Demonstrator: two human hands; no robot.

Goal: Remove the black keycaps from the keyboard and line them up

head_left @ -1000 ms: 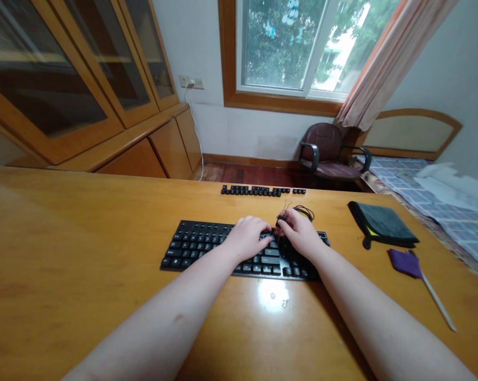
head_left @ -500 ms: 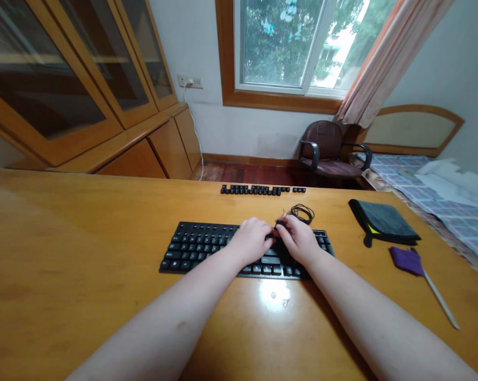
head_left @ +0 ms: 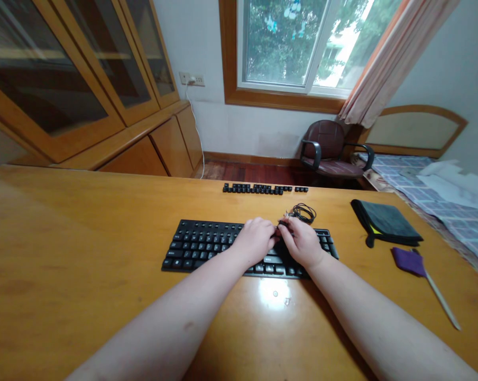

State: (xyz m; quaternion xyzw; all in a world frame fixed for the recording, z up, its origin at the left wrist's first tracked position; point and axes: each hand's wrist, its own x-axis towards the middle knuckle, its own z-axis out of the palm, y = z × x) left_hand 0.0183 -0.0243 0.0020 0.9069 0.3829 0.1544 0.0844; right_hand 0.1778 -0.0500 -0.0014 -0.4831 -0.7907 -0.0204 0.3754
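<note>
A black keyboard (head_left: 205, 241) lies on the wooden desk, its middle and upper right hidden beneath my hands. My left hand (head_left: 257, 241) rests over it with fingers bent and brought together; whatever is at its fingertips is hidden. Beside it, my right hand (head_left: 302, 241) pinches a small black piece (head_left: 282, 225), too small and covered to name. Both sets of fingertips nearly meet over the upper keys. Just behind my right hand is a coiled black cable (head_left: 303, 212). Loose black keycaps (head_left: 258, 189) stand in rows near the far desk edge.
To the right lie a dark folded cloth pouch (head_left: 387, 221) and a brush with a purple head (head_left: 408, 261) and pale handle. A small clear round item (head_left: 275, 293) sits before the keyboard. Beyond the desk (head_left: 84, 238) are a chair (head_left: 328, 148), a bed and a cabinet.
The whole view has shifted slightly. My hands stay over the same part of the keyboard, with only small finger movement. The keycap rows look the same.
</note>
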